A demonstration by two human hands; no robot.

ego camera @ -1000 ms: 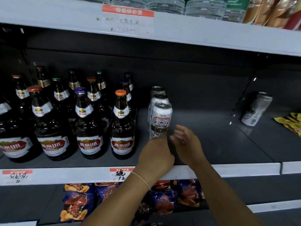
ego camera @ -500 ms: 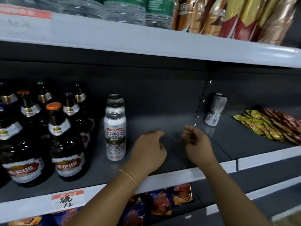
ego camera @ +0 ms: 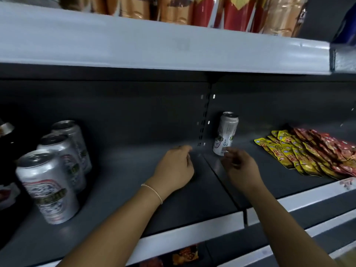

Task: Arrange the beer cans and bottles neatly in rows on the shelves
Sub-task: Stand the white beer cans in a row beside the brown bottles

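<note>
Nearest, two bare forearms over the shelf (ego camera: pixel 123 182) edge, a thin bracelet (ego camera: pixel 154 192) on the left wrist. Left hand (ego camera: pixel 174 168) above the dark shelf, fingers loosely curled, holding nothing. Right hand (ego camera: pixel 241 168) just beside it, fingers half bent and a bit blurred, empty, fingertips very near the base of the lone can (ego camera: pixel 225 133); touching or not, cannot tell. At left, three cans (ego camera: pixel 48 185) upright in a row going back. At right, snack packets (ego camera: pixel 300 151) lying flat. Above, upper shelf (ego camera: pixel 154 47) with bags.
</note>
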